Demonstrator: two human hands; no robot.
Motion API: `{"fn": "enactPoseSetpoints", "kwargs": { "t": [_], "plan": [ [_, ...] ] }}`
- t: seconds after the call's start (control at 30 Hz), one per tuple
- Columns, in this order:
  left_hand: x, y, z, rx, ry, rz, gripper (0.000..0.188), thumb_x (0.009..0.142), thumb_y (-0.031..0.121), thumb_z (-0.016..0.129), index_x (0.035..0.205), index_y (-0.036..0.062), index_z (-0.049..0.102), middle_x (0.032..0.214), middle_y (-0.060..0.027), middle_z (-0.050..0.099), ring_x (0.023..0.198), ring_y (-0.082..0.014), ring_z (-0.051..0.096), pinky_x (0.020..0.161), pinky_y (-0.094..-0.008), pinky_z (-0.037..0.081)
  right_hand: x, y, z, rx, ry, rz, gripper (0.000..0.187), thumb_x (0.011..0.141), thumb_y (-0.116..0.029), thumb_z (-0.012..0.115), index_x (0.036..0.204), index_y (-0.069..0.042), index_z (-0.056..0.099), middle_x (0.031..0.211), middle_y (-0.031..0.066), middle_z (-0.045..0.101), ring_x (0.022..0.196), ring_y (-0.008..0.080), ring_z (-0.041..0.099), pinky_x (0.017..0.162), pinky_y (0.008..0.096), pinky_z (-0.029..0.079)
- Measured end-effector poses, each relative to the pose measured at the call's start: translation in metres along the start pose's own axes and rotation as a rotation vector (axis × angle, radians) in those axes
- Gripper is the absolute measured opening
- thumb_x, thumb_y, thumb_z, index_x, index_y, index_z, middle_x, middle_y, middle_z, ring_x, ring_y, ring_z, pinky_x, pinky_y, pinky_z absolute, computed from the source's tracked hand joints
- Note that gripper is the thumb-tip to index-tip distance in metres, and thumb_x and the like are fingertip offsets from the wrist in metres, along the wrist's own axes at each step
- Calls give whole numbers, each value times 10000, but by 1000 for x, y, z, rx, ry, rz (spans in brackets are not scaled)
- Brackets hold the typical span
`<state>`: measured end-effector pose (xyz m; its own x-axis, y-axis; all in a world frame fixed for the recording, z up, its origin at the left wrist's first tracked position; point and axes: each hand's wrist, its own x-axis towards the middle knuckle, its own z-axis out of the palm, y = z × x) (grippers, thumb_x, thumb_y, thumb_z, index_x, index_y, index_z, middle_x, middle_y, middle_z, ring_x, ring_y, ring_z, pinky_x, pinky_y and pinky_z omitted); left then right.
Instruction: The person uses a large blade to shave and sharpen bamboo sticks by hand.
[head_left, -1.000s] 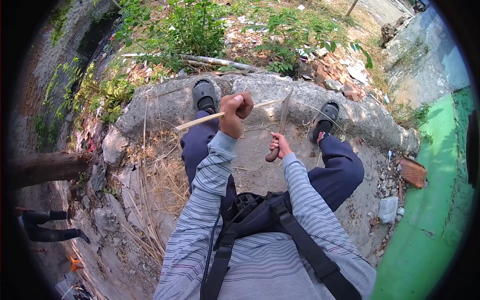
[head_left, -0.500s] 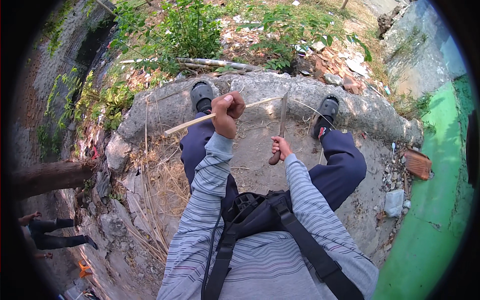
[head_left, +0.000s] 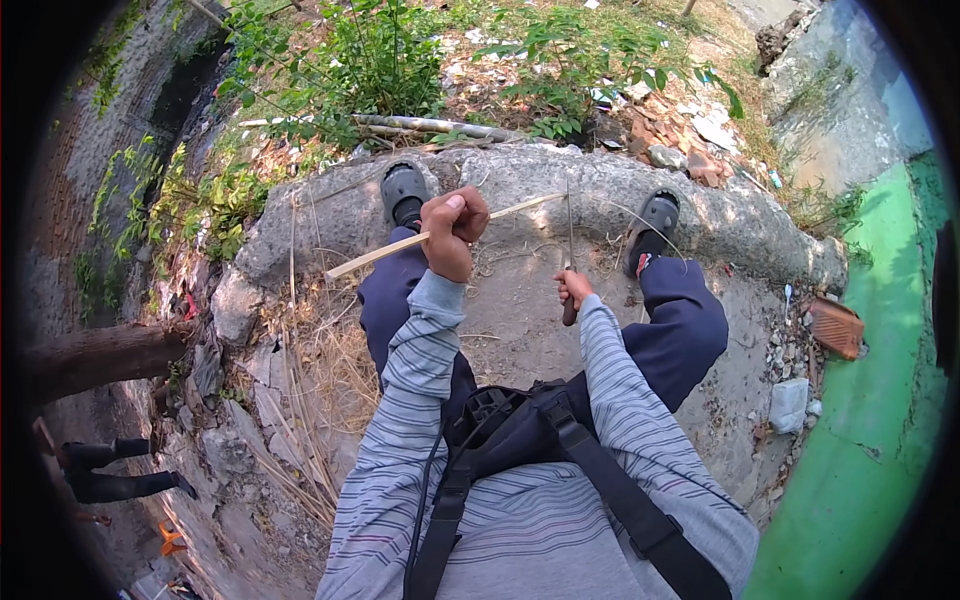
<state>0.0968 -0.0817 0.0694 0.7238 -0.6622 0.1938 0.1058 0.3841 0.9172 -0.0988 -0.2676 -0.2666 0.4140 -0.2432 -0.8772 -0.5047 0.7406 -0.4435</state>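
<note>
My left hand (head_left: 455, 232) is closed round a pale, flat bamboo strip (head_left: 380, 259), which slants from lower left up to the right. The strip's far end meets the blade of a long knife (head_left: 570, 225). My right hand (head_left: 573, 287) grips that knife by its brown wooden handle, with the blade pointing away from me. A thin curved sliver (head_left: 640, 218) stretches to the right of the blade, over my right shoe (head_left: 655, 215). Whether it is joined to the strip is too fine to see.
Bamboo shavings (head_left: 340, 370) and long thin strips lie on the ground at left. A low stone ledge (head_left: 520, 170) runs beyond my feet, with plants behind it. At right are an orange-brown basket (head_left: 836, 328) and a green-painted surface (head_left: 850, 450). Another person's legs (head_left: 110, 470) show far left.
My right hand has shifted slightly right with the knife, whose blade has turned more upright and edge-on. The thin sliver now hangs farther right. My left hand is nearly unmoved.
</note>
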Motion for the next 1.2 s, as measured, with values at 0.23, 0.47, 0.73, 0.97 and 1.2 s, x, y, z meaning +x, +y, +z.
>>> {"fn": "enactPoseSetpoints", "kwargs": {
  "t": [0.23, 0.47, 0.73, 0.97, 1.2],
  "plan": [
    [2, -1, 7, -21, -3, 18, 445, 944, 364, 417, 661, 26, 479, 573, 11, 366, 491, -70, 270, 468, -288, 162, -25, -11, 19, 393, -250, -82, 269, 919, -190, 690, 791, -152, 457, 558, -72, 377, 421, 78, 375, 442, 275, 357],
    [0, -3, 4, -43, 8, 14, 426, 942, 351, 415, 673, 26, 476, 570, 10, 351, 489, -69, 259, 466, -289, 161, -26, 4, 42, -114, 265, -407, 172, 880, -145, 683, 824, -76, 535, 560, -2, 447, 419, 119, 427, 414, 326, 378],
    [1, -3, -1, -55, 7, 21, 418, 944, 343, 416, 679, 25, 477, 575, 2, 356, 488, -79, 262, 463, -292, 169, -16, 13, -2, 254, -167, 43, 214, 909, -182, 663, 801, -128, 486, 563, -50, 391, 434, 86, 380, 462, 294, 377],
    [-3, -5, 3, -130, 46, 44, 303, 919, 292, 431, 792, 24, 494, 625, 1, 364, 529, -85, 281, 506, -287, 224, -29, 32, 25, 69, 144, -192, 233, 897, -184, 694, 791, -109, 500, 569, -29, 444, 434, 90, 421, 422, 293, 364],
    [-8, 4, 11, -52, 14, 121, 287, 782, 145, 461, 1044, 27, 456, 786, -24, 408, 693, -113, 372, 663, -286, 345, -58, 5, 41, 16, 72, -472, 250, 890, -148, 728, 765, -85, 522, 582, -13, 492, 434, 88, 459, 386, 278, 349]
  ]
}}
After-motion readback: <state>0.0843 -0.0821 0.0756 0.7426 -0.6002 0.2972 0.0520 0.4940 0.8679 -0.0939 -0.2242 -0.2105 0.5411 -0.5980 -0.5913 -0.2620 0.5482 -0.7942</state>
